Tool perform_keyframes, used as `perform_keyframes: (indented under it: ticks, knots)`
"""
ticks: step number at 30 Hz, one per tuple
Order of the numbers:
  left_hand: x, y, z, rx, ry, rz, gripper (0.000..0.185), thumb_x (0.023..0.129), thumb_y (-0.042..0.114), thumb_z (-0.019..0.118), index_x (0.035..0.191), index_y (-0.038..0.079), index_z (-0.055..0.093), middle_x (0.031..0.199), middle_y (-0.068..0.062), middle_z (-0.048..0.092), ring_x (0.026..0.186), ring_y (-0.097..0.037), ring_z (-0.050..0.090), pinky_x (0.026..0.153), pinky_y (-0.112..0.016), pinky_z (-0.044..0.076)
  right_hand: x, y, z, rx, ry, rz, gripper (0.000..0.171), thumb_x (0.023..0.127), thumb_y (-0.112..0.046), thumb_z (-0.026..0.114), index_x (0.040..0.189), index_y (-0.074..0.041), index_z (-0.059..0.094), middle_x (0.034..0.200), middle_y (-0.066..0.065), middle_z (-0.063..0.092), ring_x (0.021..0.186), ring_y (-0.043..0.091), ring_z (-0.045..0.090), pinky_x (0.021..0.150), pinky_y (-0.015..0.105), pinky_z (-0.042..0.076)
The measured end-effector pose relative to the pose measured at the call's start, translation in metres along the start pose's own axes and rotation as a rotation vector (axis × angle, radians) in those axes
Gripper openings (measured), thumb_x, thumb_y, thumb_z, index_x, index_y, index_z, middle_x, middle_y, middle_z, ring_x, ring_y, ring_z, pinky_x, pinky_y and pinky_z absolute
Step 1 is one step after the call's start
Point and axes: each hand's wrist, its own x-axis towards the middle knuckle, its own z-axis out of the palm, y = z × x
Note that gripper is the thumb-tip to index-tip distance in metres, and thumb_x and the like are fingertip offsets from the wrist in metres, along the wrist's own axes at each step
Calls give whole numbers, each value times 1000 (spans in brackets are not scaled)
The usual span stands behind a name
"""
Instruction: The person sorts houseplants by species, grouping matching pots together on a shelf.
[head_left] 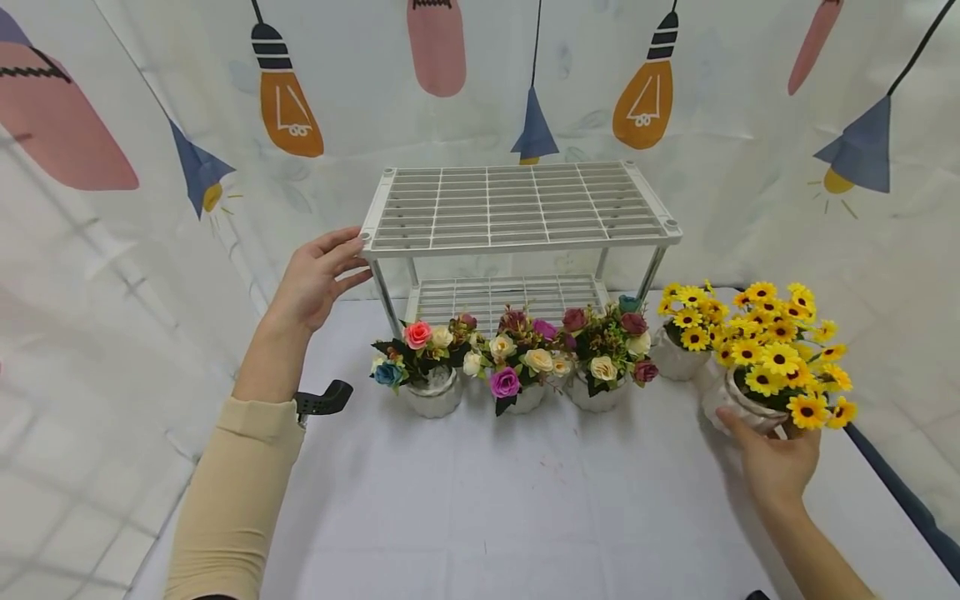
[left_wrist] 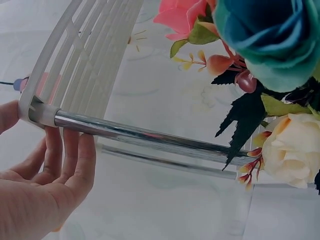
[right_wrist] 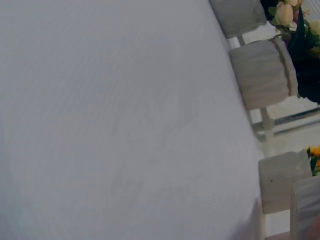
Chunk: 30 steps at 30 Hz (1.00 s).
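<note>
A white two-tier wire rack [head_left: 517,246] with metal posts stands at the back of the table. At its front left upper corner, my left hand [head_left: 318,279] holds on, its fingers against the chrome post [left_wrist: 150,137] in the left wrist view. On the right, my right hand [head_left: 780,462] grips a white pot of yellow sunflowers [head_left: 780,358], which tilts to the right. Beside it stands a smaller-looking sunflower pot [head_left: 678,358]. In the right wrist view the held pot [right_wrist: 307,205] is only partly visible at the edge.
Three white pots of mixed artificial roses stand in a row before the rack: left [head_left: 435,396], middle [head_left: 525,398] and right [head_left: 596,393]. A white cloth [head_left: 487,517] covers the table. Behind hangs a curtain [head_left: 465,125] printed with lamps.
</note>
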Motion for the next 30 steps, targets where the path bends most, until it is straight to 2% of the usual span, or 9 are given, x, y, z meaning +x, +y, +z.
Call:
perform_keyframes:
  ticks: [2, 4, 6, 11, 17, 21, 30]
  knots:
    - [1, 0, 0, -6, -3, 0, 60, 101, 30, 70, 148, -1, 49, 128, -8, 65, 110, -22, 63, 93, -31, 55, -3, -4, 2, 73, 15, -41, 101, 69, 16, 89, 150, -24, 45, 142, 1, 51, 119, 13, 53, 75, 11, 53]
    - [1, 0, 0, -9, -5, 1, 60, 101, 30, 70, 148, -1, 49, 129, -9, 64, 110, -22, 63, 93, -31, 55, -5, -9, 4, 136, 11, -91, 103, 67, 20, 88, 151, -21, 45, 144, 4, 50, 124, 16, 53, 78, 13, 54]
    - [1, 0, 0, -11, -6, 1, 60, 101, 29, 69, 148, -1, 49, 131, -12, 63, 111, -23, 63, 92, -30, 55, -9, -15, 7, 162, 6, -140, 102, 66, 21, 87, 151, -19, 45, 145, 6, 50, 128, 19, 52, 82, 15, 53]
    - [1, 2, 0, -8, -3, -5, 60, 101, 29, 69, 148, -1, 48, 129, -10, 64, 111, -23, 63, 93, -31, 55, -15, -35, 16, 146, -30, -236, 99, 70, 19, 87, 151, -18, 44, 147, 8, 50, 134, 23, 48, 89, 17, 49]
    - [0, 4, 0, -1, -4, -25, 61, 101, 28, 70, 149, -2, 47, 123, -4, 67, 109, -22, 64, 92, -31, 55, -23, -61, 33, 198, -83, -271, 96, 71, 19, 85, 151, -16, 43, 147, 11, 49, 134, 26, 47, 91, 20, 49]
    - [0, 7, 1, 7, 2, -48, 62, 100, 28, 71, 150, 0, 47, 123, -3, 67, 111, -22, 64, 91, -30, 56, -28, -79, 49, 255, -106, -260, 94, 72, 18, 85, 150, -14, 43, 147, 11, 48, 133, 26, 46, 92, 21, 50]
    - [-1, 11, 0, 3, 6, -94, 63, 97, 29, 74, 148, 1, 50, 124, -3, 67, 113, -23, 63, 95, -34, 55, -36, -120, 83, 333, -237, -320, 89, 75, 19, 83, 149, -8, 42, 148, 14, 47, 135, 30, 44, 98, 25, 50]
